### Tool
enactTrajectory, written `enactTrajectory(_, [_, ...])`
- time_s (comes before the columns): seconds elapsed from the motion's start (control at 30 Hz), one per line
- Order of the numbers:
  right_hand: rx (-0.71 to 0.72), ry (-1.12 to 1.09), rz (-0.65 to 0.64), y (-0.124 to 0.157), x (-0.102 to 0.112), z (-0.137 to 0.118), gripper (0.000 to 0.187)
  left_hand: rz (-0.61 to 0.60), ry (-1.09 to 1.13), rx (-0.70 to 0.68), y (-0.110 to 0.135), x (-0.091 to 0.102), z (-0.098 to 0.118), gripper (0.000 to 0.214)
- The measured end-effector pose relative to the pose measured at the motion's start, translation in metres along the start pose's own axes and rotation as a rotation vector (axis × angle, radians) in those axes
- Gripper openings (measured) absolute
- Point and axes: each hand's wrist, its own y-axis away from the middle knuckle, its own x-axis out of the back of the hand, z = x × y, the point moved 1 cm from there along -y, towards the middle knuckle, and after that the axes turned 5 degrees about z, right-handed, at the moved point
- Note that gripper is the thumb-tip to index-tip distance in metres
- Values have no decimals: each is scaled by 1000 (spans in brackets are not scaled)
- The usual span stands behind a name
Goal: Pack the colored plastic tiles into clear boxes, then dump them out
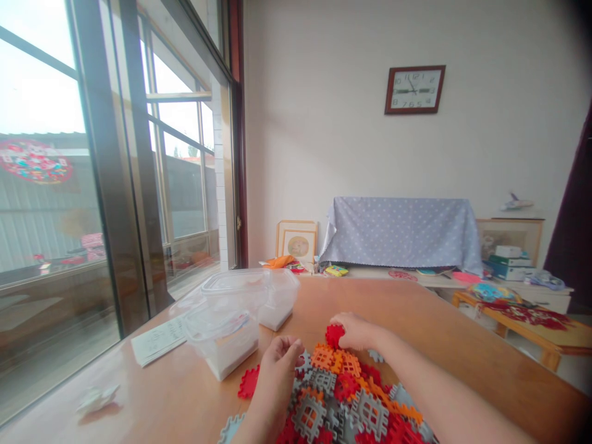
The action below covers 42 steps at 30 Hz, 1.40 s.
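A heap of plastic interlocking tiles with notched edges, in red, orange and grey, lies on the brown table (365,296). At the far side of the heap, my right hand (355,331) grips a red interlocking tile (333,337) by its right side. My left hand (279,361) is over the heap's left side with its fingers curled in. A grey tile (303,364) shows beside its fingertips; I cannot tell whether they hold it. Orange tiles (324,356) and a grey window-patterned tile (370,412) lie between my forearms. A red tile (248,382) is left of my left wrist.
Clear plastic containers (226,351) stand at the left with a lid (219,320). Nearby are a paper pad (158,340) and a crumpled wrapper (97,399). Windows line the left side. A dotted cloth (402,234) covers something by the back wall, and a low table (555,333) stands right.
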Motion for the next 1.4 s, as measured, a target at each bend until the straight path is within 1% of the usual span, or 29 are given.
enactTrajectory(0.1, [19,-2,4,0,0,1,30,4,-16,-10,1,0,1,38])
enactTrajectory(0.27, [38,-26,-20,3,-2,2,32,13,-23,-3,1,-1,3,38])
enactTrajectory(0.3, [34,-37,-19,3,-2,2,36,10,-19,-5,1,-1,3,38])
enactTrajectory(0.43, [-1,-95,26,6,4,7,63,1,-9,-26,1,0,4,41])
enactTrajectory(0.47, [-10,-111,43,9,7,8,66,-1,-13,-34,2,0,4,41])
enactTrajectory(0.53, [-26,-144,79,17,14,9,65,-8,-31,-52,2,1,4,40])
enactTrajectory(0.6, [-39,-175,109,32,21,10,61,-26,-56,-62,2,1,4,38])
enactTrajectory(0.67, [-55,-207,126,54,27,8,57,-59,-85,-76,2,-1,2,37])
enactTrajectory(0.8, [-112,-302,122,111,38,-5,54,-133,-183,-159,3,-7,-2,32])
enactTrajectory(0.87, [-128,-368,69,139,43,-15,59,-171,-270,-217,8,-12,-3,27])
enactTrajectory(0.93, [-87,-338,9,161,45,-26,69,-219,-371,-273,15,-16,-2,23])
enactTrajectory(1.0, [-67,-305,-15,175,44,-36,80,-276,-466,-323,24,-19,-1,19])
enactTrajectory(1.07, [-61,-279,-20,182,39,-44,85,-324,-549,-372,32,-21,2,16])
enactTrajectory(1.13, [-58,-259,-15,184,33,-52,83,-366,-629,-412,38,-22,3,13])
enactTrajectory(1.23, [-40,-247,31,183,26,-58,71,-402,-719,-453,40,-22,3,10])
enactTrajectory(1.3, [-18,-257,75,183,25,-59,62,-394,-741,-466,39,-21,3,14])
enactTrajectory(1.4, [-6,-287,133,181,24,-55,49,-349,-759,-470,34,-19,2,22])
